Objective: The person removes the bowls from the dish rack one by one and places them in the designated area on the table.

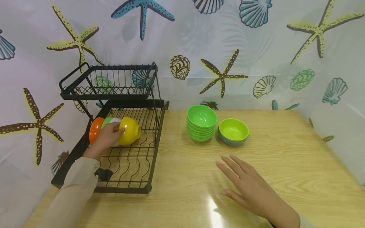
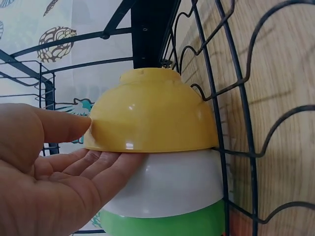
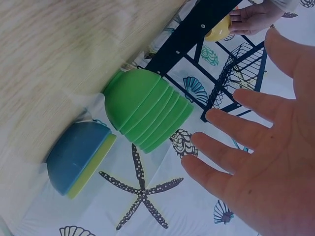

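With the left hand (image 1: pixel 106 136) pinching the glossy yellow round plastic bowl (image 1: pixel 131 131) at its fingertips, avoid dragging the white round plastic bowl (image 2: pixel 174 182) beside those fingers, the spread right hand (image 1: pixel 248 183) well apart.

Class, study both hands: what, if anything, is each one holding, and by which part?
The left hand pinches the yellow bowl by its rim, its thumb against the outer wall. The right hand holds nothing.

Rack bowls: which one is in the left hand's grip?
The yellow bowl, at the row's right end in the head view, pinched by the left hand; the white bowl, green bowl and orange bowl sit left of it.
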### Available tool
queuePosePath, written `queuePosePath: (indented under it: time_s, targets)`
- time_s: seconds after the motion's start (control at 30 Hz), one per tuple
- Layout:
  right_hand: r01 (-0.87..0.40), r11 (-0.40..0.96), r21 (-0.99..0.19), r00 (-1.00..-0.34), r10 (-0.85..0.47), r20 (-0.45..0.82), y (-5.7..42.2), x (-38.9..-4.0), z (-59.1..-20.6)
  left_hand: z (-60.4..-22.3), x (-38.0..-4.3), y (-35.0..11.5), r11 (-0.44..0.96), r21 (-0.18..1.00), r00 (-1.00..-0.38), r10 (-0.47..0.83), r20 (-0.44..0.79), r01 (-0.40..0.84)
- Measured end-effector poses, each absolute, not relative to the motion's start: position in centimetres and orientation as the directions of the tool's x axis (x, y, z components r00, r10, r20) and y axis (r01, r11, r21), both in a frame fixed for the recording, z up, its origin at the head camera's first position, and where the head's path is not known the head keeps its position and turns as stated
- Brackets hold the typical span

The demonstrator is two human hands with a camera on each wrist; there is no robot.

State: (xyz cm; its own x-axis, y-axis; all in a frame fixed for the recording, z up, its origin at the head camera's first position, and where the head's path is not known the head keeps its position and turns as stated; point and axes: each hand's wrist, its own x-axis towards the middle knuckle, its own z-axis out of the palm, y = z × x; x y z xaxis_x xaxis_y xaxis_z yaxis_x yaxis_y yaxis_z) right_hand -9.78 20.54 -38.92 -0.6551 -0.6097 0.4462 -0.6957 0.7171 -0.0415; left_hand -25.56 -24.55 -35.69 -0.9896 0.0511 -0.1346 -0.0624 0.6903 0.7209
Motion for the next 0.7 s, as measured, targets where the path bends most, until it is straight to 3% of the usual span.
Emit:
queuePosePath:
  time_s: [0.3, 0.7]
  targets:
    - [-0.685, 0.726, -0.051, -0.675, -0.607, 0.419, 20.43, -9.7, -38.81, -35.87, -25.96, -25.02, 0.577, 0.801, -0.976, 0.032, -0.217, -0.16]
    - [-0.688, 0.724, -0.052, -0.678, -0.615, 0.403, 20.45, -9.61, -38.89, -36.38, -25.92, -25.24, 0.472, 0.866, -0.976, 0.046, -0.212, -0.166]
